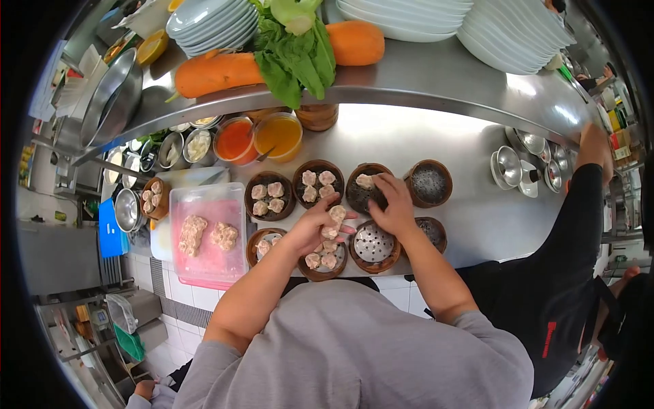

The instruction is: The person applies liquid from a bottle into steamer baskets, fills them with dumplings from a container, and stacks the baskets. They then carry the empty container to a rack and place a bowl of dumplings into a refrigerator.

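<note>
In my left hand point(310, 230) several siu mai dumplings point(336, 219) lie along the palm and fingers. That hand is above a bamboo steamer with a perforated liner, which holds more siu mai point(321, 259). My right hand point(395, 206) reaches over a steamer basket point(355, 198) in the back row, its fingers apart. One siu mai point(365, 181) sits in that basket near my right fingertips; whether they touch is unclear. Two back-row steamers, one to the left point(270, 215) and one in the middle point(319, 163), hold siu mai in groups.
Lined steamers stand at the right point(429, 183) and front point(375, 260). A clear tub point(208, 273) with meat portions is at the left. Sauce containers point(278, 157) stand behind. Overhead, a metal shelf point(422, 82) carries plates, carrots and greens. A person in black point(545, 286) stands close at my right.
</note>
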Demonstrator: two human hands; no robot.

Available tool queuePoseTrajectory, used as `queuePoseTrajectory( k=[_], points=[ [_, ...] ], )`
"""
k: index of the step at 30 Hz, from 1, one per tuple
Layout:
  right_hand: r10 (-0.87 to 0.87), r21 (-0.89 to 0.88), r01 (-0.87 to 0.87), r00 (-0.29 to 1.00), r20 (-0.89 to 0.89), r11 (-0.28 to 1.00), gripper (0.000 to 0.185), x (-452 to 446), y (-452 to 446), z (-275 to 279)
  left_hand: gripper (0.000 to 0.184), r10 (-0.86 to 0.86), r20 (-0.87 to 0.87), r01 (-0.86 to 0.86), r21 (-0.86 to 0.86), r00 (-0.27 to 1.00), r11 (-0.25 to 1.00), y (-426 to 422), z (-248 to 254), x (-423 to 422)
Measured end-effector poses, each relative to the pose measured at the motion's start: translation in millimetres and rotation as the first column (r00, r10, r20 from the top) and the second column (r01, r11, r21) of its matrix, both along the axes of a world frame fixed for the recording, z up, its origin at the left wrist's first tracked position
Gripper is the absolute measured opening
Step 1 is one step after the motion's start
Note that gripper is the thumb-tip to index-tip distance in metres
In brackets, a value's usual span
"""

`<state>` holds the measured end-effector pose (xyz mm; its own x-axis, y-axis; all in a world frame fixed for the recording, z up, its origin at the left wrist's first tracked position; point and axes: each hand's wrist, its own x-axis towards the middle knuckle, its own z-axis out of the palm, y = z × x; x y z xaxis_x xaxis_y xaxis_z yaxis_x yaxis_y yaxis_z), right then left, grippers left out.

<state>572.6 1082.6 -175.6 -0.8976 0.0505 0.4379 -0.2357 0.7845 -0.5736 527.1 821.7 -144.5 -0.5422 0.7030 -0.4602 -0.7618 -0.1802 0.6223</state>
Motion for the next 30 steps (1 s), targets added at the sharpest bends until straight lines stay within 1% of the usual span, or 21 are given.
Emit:
queuePoseTrajectory(
  k=[1, 3, 4, 6, 7, 10, 12, 14, 15, 16, 18, 19, 21, 22, 24, 25, 26, 27, 28, 29, 30],
  points=[
    [0.008, -0.004, -0.008, 1.0, 0.001, 1.0, 0.051, 5, -11, 22, 0.097, -0.052, 0.001, 0.052, -0.01, 0.999, 0.999, 4, 6, -2],
    [0.518, -0.612, -0.26, 0.805, 0.289, 0.747, 0.05, 16, -26, 55, 0.106, -0.199, -0.048, 0.2, 0.025, 0.979, 0.979, 12, 6, -10],
    [0.516, -0.613, -0.258, 0.806, 0.289, 0.747, 0.05, 18, -25, 44, 0.106, -0.201, -0.048, 0.202, 0.025, 0.978, 0.979, 14, 4, -10],
    [0.491, -0.367, -0.409, 0.855, 0.168, 0.836, 0.046, 17, -23, 24, 0.106, -0.296, -0.004, 0.293, -0.117, 0.955, 0.949, 22, 6, -10],
    [0.507, -0.563, -0.3, 0.824, 0.253, 0.77, 0.043, 19, -20, 26, 0.103, -0.323, 0.024, 0.324, -0.109, 0.946, 0.94, 24, 11, -12],
    [0.391, -0.605, -0.102, 0.843, 0.369, 0.79, 0.035, 25, -8, 7, 0.104, -0.253, -0.015, 0.25, -0.114, 0.967, 0.962, 31, 12, -15],
    [0.338, -0.704, -0.016, 0.885, 0.321, 0.71, 0.029, 29, -6, -5, 0.088, -0.23, -0.116, 0.207, -0.181, 0.966, 0.961, 33, 3, -15],
    [0.371, -0.846, 0.048, 0.884, 0.283, 0.531, 0.028, 30, 1, -9, 0.057, -0.31, -0.544, 0.109, -0.37, 0.78, 0.922, 39, -25, -20],
    [0.342, -0.798, -0.001, 0.904, 0.257, 0.603, 0.026, 29, 3, -11, 0.036, -0.272, -0.556, 0.043, -0.389, 0.785, 0.92, 44, -11, -17],
    [0.338, -0.798, 0.005, 0.904, 0.26, 0.602, 0.026, 28, 8, -11, 0.036, -0.277, -0.553, 0.049, -0.39, 0.786, 0.92, 46, -16, -19],
    [0.341, -0.576, -0.186, 0.924, 0.173, 0.796, 0.026, 21, 19, -10, 0.038, -0.352, -0.523, 0.149, -0.391, 0.776, 0.908, 52, -19, -26],
    [0.334, -0.575, -0.179, 0.926, 0.176, 0.798, 0.026, 18, 23, -13, 0.038, -0.358, -0.522, 0.157, -0.389, 0.774, 0.908, 57, -16, -29],
    [0.395, -0.69, -0.202, 0.909, 0.132, 0.695, 0.03, 14, 29, -26, 0.039, -0.233, -0.193, 0.17, -0.293, 0.953, 0.941, 64, -8, -33],
    [0.389, -0.689, -0.196, 0.912, 0.134, 0.697, 0.03, 13, 32, -34, 0.039, -0.238, -0.192, 0.177, -0.292, 0.952, 0.94, 66, -13, -33],
    [0.352, -0.804, 0.105, 0.86, 0.369, 0.585, 0.031, 11, 35, -45, 0.043, -0.056, -0.155, 0.016, -0.249, 0.986, 0.968, 69, -25, -36],
    [0.348, -0.804, 0.106, 0.862, 0.368, 0.585, 0.031, 9, 33, -33, 0.042, -0.038, -0.206, -0.024, -0.293, 0.978, 0.956, 73, -24, -35],
    [0.171, -0.618, 0.181, 0.868, 0.466, 0.765, 0.03, 10, 31, -20, 0.042, -0.041, -0.205, -0.021, -0.294, 0.978, 0.956, 77, -30, -36],
    [-0.024, -0.391, 0.262, 0.855, 0.518, 0.882, 0.03, 11, 27, -11, 0.041, -0.193, -0.565, -0.103, -0.449, 0.803, 0.887, 82, -34, -35],
    [-0.023, -0.392, 0.265, 0.852, 0.523, 0.881, 0.03, 12, 24, -13, 0.041, -0.381, -0.784, -0.242, -0.542, 0.49, 0.805, 85, -39, -31],
    [-0.093, -0.231, 0.207, 0.9, 0.427, 0.951, 0.031, 11, 22, -15, 0.039, -0.365, -0.875, -0.375, -0.47, 0.319, 0.799, 89, -43, -25],
    [-0.139, -0.052, 0.163, 0.94, 0.31, 0.985, 0.033, 9, 22, -16, 0.039, -0.364, -0.875, -0.376, -0.469, 0.319, 0.799, 92, -38, -24]
  ],
)
